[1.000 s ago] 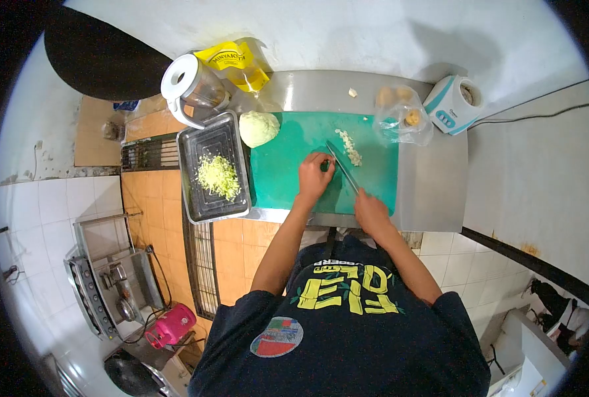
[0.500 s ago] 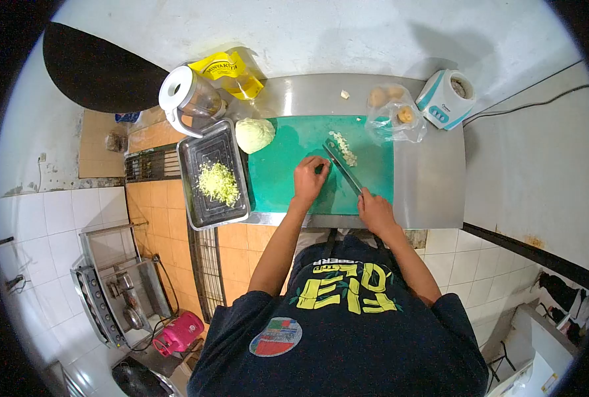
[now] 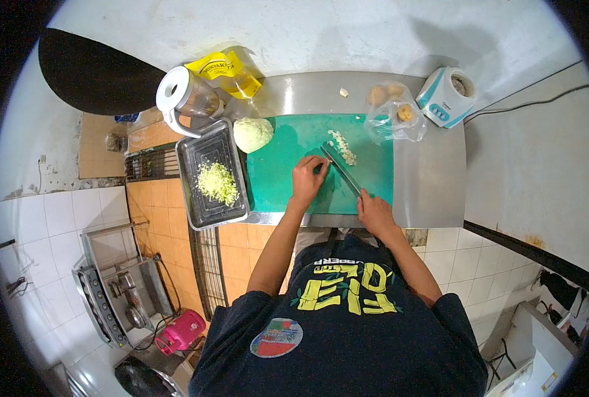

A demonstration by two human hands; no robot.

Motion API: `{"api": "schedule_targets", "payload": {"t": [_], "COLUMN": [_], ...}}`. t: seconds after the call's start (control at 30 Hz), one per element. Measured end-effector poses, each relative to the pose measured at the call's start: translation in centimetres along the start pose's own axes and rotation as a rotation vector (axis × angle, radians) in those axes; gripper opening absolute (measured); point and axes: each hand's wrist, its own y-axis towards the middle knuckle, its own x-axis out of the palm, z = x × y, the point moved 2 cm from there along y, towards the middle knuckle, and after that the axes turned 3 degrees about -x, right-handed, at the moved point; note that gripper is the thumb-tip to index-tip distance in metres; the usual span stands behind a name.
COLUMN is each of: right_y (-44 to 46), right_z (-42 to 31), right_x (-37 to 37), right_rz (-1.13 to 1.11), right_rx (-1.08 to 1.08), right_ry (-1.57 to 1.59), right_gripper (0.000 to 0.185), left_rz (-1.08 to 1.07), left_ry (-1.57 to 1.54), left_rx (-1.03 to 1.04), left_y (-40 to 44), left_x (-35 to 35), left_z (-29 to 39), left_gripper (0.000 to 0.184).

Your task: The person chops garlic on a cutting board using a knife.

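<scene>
My right hand (image 3: pixel 376 212) is closed round the handle of a kitchen knife (image 3: pixel 342 173). Its blade slants up and left over the green cutting board (image 3: pixel 281 185). Beside the blade's tip, my left hand (image 3: pixel 309 177) is pinched, with a small pale piece at its fingertips that looks like garlic and is mostly hidden. Chopped whitish pieces (image 3: pixel 342 148), apparently garlic, lie in a strip just beyond the blade. A pale green cabbage (image 3: pixel 253 134) sits on the board's left edge.
Left of the board, a metal tray (image 3: pixel 187 182) holds shredded cabbage (image 3: pixel 217 184). Behind it stand a blender jug (image 3: pixel 187 96) and a yellow pouch (image 3: pixel 231 76). A clear plastic bag (image 3: pixel 395 126) with brownish round items lies at the back right, near a white blender base (image 3: pixel 446 97).
The knife's tip has shifted slightly left, closer to my left fingertips. Both hands stay in nearly the same place.
</scene>
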Motion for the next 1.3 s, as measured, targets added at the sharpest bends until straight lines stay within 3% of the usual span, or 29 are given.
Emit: {"api": "schedule_targets", "payload": {"t": [0.43,0.53,0.83,1.3], "right_y": [2.9,4.9,-2.1,-0.9], "right_z": [-1.3,-2.1,0.0,-1.7], "right_x": [0.2,0.6,-1.9,0.1], "right_rz": [0.0,-0.022,-0.083,0.044], "right_rx": [-0.05,-0.055,0.011,0.016], "right_ry": [0.082,0.004,0.033,0.104], "right_gripper": [0.033,0.042,0.034,0.034], "left_rz": [-0.011,-0.035,-0.015,-0.008], "left_ry": [0.012,0.025,0.013,0.032], "left_rx": [-0.028,-0.039,-0.036,-0.076], "left_y": [-0.1,0.4,-0.1,0.1], "left_x": [0.4,0.2,0.2,-0.2], "left_z": [0.0,-0.2,-0.2,0.6], "left_gripper": [0.007,0.006,0.004,0.006]}}
